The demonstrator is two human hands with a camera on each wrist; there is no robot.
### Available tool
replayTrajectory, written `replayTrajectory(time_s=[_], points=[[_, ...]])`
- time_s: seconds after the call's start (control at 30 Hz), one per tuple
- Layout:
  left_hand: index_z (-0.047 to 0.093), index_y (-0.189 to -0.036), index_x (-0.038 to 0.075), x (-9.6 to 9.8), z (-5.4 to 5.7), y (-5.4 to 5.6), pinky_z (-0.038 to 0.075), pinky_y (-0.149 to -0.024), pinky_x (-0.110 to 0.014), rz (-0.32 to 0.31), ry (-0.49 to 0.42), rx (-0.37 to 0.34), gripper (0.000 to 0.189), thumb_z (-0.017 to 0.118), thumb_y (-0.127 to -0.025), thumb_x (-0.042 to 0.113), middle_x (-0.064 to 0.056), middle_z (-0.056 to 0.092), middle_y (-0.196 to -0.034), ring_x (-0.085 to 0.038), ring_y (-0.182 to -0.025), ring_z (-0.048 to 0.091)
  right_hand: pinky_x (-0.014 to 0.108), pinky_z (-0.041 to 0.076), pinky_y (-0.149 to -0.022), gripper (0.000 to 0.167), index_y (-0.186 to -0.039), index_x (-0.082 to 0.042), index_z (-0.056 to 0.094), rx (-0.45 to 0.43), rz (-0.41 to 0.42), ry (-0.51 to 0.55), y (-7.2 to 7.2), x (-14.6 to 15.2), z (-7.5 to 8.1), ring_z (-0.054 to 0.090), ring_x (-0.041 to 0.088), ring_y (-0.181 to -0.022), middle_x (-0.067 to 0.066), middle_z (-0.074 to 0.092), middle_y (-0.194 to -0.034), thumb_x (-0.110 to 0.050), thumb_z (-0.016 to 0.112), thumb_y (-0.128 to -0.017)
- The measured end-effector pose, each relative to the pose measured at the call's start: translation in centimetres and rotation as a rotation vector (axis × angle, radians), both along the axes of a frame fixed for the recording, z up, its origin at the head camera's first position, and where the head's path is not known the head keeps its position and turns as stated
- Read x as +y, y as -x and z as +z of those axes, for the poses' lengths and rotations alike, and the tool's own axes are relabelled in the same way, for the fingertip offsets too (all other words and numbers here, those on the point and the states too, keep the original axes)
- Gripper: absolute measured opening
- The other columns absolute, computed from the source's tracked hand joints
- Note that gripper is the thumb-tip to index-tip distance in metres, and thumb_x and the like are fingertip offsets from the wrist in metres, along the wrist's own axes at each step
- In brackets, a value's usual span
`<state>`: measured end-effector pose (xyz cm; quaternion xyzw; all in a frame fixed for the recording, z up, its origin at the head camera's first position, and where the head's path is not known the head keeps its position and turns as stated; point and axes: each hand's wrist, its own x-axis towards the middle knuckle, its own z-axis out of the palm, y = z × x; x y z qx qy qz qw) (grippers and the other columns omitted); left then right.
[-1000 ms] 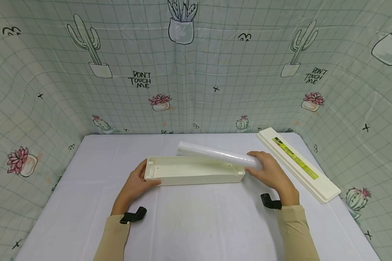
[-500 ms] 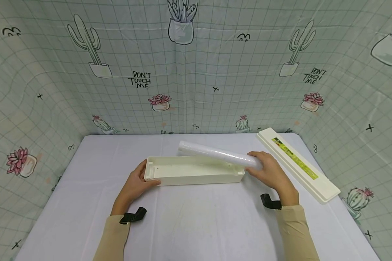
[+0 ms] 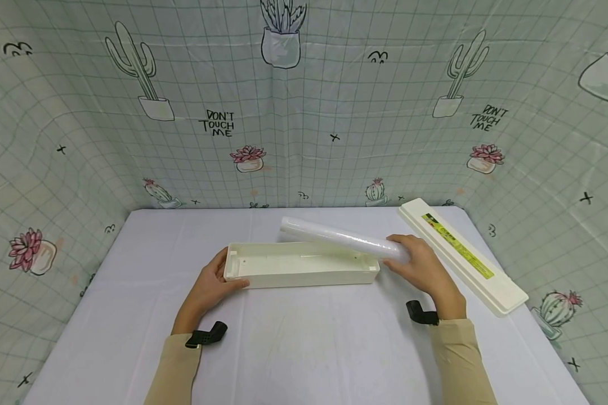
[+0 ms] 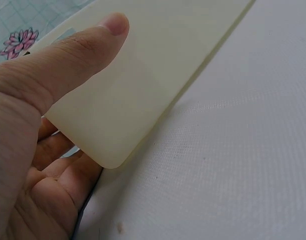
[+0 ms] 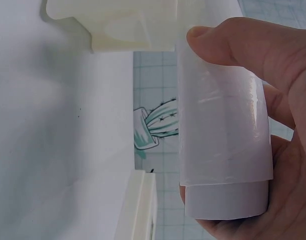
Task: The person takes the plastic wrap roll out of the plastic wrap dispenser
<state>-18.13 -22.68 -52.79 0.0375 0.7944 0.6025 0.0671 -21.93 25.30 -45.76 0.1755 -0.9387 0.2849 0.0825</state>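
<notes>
A long cream plastic box [image 3: 304, 278], lidless, sits on the white table with its open side up. My left hand [image 3: 210, 289] grips its left end, thumb on the front wall and fingers behind; the left wrist view shows the thumb flat along that wall [image 4: 143, 90]. In my right hand [image 3: 420, 267] is a roll of clear plastic wrap [image 3: 344, 236], held near its right end. The roll slants over the box's back right rim, its far end up and to the left. In the right wrist view the white core [image 5: 226, 201] sticks out past the film.
A long cream lid [image 3: 461, 253] with a yellow-green label [image 3: 456, 244] lies slantwise at the table's right side, close beyond my right hand. Cloth with printed cacti [image 3: 284, 124] hangs behind and along both sides of the white table [image 3: 304, 349].
The roll of plastic wrap and my right hand have shifted slightly to the right. My left hand and the box have stayed in place.
</notes>
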Motion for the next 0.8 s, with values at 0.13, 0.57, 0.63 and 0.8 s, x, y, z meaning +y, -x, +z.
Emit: replayTrajectory(time_s=[0.13,0.57,0.63,0.8], points=[[0.013,-0.166,0.010,-0.07,-0.10,-0.07,0.040,-0.111,-0.023,-0.004,-0.010,0.001,0.111,0.087,-0.085,0.021,-0.014,0.022,-0.171,-0.031,-0.155,0.030,0.057,0.050,-0.089,0.050,-0.129,0.003,0.065,0.013,-0.005,-0.005,-0.03,0.04,-0.20,0.063,0.042,-0.107,0.027,0.068,-0.121,-0.013,0.083,-0.086],[0.013,-0.167,0.011,-0.09,-0.15,0.20,0.040,-0.098,-0.006,0.005,0.003,0.001,0.113,0.089,-0.083,0.024,-0.013,0.022,-0.171,-0.032,-0.155,0.030,0.058,0.049,-0.089,0.049,-0.130,0.001,0.065,0.020,-0.028,0.001,0.08,0.70,-0.39,0.063,0.042,-0.108,0.027,0.068,-0.121,-0.012,0.082,-0.086],[0.012,-0.167,0.010,-0.11,-0.16,0.20,0.039,-0.098,-0.004,0.002,0.006,0.002,0.114,0.089,-0.084,0.024,-0.014,0.021,-0.171,-0.032,-0.155,0.030,0.057,0.049,-0.088,0.049,-0.129,0.001,0.065,0.022,-0.031,-0.002,0.09,0.77,-0.43,0.062,0.041,-0.107,0.027,0.068,-0.120,-0.012,0.082,-0.086],[0.011,-0.167,0.010,-0.18,-0.18,0.11,0.040,-0.105,-0.013,0.003,0.011,-0.003,0.113,0.088,-0.084,0.023,-0.014,0.021,-0.171,-0.031,-0.155,0.030,0.057,0.049,-0.088,0.048,-0.129,0.001,0.065,0.031,-0.030,0.000,0.09,0.82,-0.43,0.063,0.041,-0.106,0.027,0.069,-0.118,-0.012,0.082,-0.085]])
